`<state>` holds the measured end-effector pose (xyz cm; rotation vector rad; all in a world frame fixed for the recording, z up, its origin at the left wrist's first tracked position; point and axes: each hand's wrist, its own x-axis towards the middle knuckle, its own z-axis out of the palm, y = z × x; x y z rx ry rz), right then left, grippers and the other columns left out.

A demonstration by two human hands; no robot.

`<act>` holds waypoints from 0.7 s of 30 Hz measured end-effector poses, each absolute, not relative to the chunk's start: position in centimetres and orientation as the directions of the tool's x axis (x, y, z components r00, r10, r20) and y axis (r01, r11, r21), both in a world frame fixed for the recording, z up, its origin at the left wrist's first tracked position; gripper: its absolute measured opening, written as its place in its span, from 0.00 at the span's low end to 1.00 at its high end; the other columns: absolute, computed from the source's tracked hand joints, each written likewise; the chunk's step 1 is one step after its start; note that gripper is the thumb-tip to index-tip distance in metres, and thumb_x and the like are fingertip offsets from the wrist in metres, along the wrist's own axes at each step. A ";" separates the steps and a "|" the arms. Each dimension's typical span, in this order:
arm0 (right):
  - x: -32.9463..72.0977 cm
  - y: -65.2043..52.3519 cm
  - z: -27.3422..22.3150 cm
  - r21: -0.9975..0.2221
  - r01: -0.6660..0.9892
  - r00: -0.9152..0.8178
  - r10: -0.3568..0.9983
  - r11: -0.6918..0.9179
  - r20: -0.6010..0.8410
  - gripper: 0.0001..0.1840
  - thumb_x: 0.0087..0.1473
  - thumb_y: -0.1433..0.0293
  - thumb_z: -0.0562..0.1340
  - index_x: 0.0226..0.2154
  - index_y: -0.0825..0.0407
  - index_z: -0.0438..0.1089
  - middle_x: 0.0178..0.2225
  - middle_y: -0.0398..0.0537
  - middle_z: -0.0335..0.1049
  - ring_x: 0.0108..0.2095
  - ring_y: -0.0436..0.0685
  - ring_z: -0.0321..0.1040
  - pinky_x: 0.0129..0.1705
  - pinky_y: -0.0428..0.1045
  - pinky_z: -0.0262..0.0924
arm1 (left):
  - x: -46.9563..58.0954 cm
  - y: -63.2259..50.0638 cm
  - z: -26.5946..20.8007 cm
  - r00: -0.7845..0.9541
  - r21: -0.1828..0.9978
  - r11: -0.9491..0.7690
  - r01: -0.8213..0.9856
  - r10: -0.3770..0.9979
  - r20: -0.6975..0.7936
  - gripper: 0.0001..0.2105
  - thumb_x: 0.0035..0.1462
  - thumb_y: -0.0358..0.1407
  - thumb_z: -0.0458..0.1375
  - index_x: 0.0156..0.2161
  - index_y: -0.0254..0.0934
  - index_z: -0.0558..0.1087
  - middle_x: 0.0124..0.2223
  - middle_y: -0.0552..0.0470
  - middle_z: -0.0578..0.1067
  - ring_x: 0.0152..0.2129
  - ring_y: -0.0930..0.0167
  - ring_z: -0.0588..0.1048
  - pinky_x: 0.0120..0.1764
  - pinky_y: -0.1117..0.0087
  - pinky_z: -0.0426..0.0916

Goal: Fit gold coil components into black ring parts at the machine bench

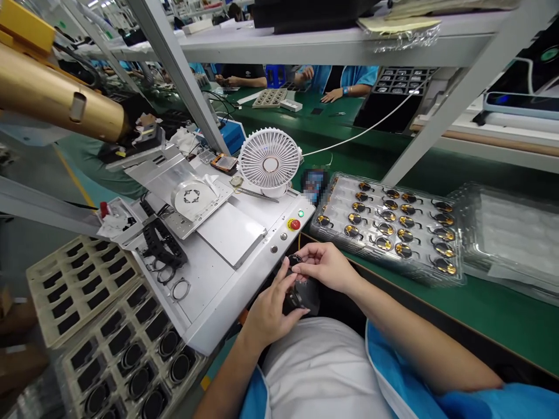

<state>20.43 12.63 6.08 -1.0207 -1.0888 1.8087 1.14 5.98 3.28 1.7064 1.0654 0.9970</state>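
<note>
Both my hands are close together in front of my body, just off the white machine's front edge. My left hand (271, 305) curls around a dark, glossy rounded piece (302, 294), its thumb along the near side. At the top, my right hand (327, 266) pinches the edge of a small black round part (294, 259) between thumb and fingers. The left fingertips also reach this round part. Whether the two dark pieces are joined cannot be made out, as fingers cover much of them.
A white machine (227, 291) with a red stop button (295, 224) and a fan (271, 163) stands ahead. At right, a clear tray (323, 230) carries several round parts with cables. Lower left are trays (94, 355) with black parts. A co-worker's hand (332, 95) rests across the bench.
</note>
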 end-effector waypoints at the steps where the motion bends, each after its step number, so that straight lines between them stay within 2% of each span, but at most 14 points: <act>1: 20.4 12.6 5.9 -0.914 -0.218 -0.372 0.895 -0.342 -0.246 0.24 0.38 0.57 0.79 0.31 0.55 0.74 0.23 0.45 0.75 0.22 0.53 0.73 0.29 0.48 0.70 | 1.2 6.0 3.4 0.320 0.933 -0.253 0.258 0.933 0.165 0.34 0.47 0.28 0.73 0.61 0.41 0.73 0.69 0.34 0.65 0.57 0.49 0.76 0.58 0.51 0.72; 3: 20.2 12.5 5.5 -0.901 -0.236 -0.331 0.902 -0.364 -0.278 0.25 0.38 0.56 0.79 0.30 0.55 0.73 0.23 0.45 0.75 0.22 0.52 0.72 0.29 0.47 0.70 | 1.2 6.0 3.7 0.338 0.936 -0.235 0.262 0.931 0.139 0.35 0.47 0.27 0.72 0.63 0.41 0.72 0.69 0.36 0.64 0.60 0.49 0.73 0.59 0.50 0.70; 6: 20.2 12.6 5.2 -0.872 -0.264 -0.274 0.899 -0.413 -0.343 0.26 0.36 0.56 0.80 0.27 0.55 0.71 0.21 0.43 0.73 0.20 0.49 0.69 0.25 0.45 0.67 | 1.1 6.0 3.8 0.372 0.959 -0.207 0.194 0.920 0.123 0.39 0.48 0.28 0.72 0.66 0.43 0.67 0.72 0.34 0.59 0.53 0.52 0.79 0.53 0.54 0.76; 8: 20.4 12.6 5.3 -0.854 -0.281 -0.283 0.888 -0.439 -0.363 0.25 0.35 0.58 0.80 0.26 0.55 0.70 0.21 0.41 0.72 0.19 0.47 0.67 0.24 0.44 0.64 | 1.0 6.0 3.6 0.317 0.984 -0.166 0.067 0.939 0.137 0.39 0.47 0.29 0.73 0.65 0.44 0.68 0.72 0.33 0.57 0.50 0.54 0.81 0.50 0.56 0.78; 10: 20.7 12.6 5.7 -0.845 -0.286 -0.328 0.875 -0.452 -0.357 0.23 0.36 0.59 0.80 0.25 0.55 0.72 0.22 0.42 0.72 0.21 0.47 0.66 0.25 0.43 0.64 | 1.0 6.1 3.2 0.208 0.987 -0.100 -0.129 0.970 0.126 0.32 0.49 0.32 0.73 0.61 0.42 0.73 0.67 0.34 0.67 0.50 0.56 0.81 0.51 0.57 0.77; 12: 20.7 12.3 6.3 -0.837 -0.267 -0.389 0.848 -0.479 -0.361 0.21 0.37 0.60 0.79 0.25 0.56 0.73 0.26 0.44 0.74 0.25 0.47 0.69 0.27 0.43 0.65 | 1.1 6.4 2.7 0.108 0.944 -0.047 -0.326 0.990 0.086 0.25 0.51 0.37 0.73 0.55 0.40 0.77 0.56 0.38 0.79 0.49 0.59 0.81 0.53 0.58 0.76; 14: 20.4 11.7 6.7 -0.813 -0.245 -0.431 0.811 -0.528 -0.396 0.22 0.35 0.60 0.80 0.24 0.56 0.73 0.28 0.46 0.75 0.27 0.48 0.70 0.30 0.43 0.67 | 1.2 6.6 2.2 0.032 0.895 -0.031 -0.446 0.998 0.050 0.24 0.49 0.42 0.74 0.52 0.41 0.79 0.48 0.42 0.83 0.47 0.62 0.82 0.53 0.61 0.75; 18: 19.1 10.5 7.2 -0.750 -0.287 -0.429 0.780 -0.595 -0.455 0.25 0.32 0.61 0.81 0.21 0.55 0.67 0.23 0.43 0.72 0.23 0.48 0.68 0.29 0.45 0.67 | 1.4 6.7 1.5 -0.006 0.881 -0.055 -0.470 0.998 0.060 0.27 0.42 0.41 0.78 0.50 0.43 0.80 0.50 0.44 0.83 0.46 0.64 0.83 0.51 0.64 0.77; 21: 18.3 9.9 7.5 -0.773 -0.297 -0.384 0.811 -0.561 -0.441 0.25 0.31 0.63 0.80 0.21 0.54 0.65 0.21 0.42 0.71 0.22 0.47 0.67 0.27 0.43 0.63 | 1.4 6.5 0.9 0.037 0.888 -0.104 -0.449 0.990 0.135 0.27 0.43 0.39 0.78 0.51 0.46 0.80 0.51 0.44 0.83 0.46 0.63 0.83 0.47 0.66 0.79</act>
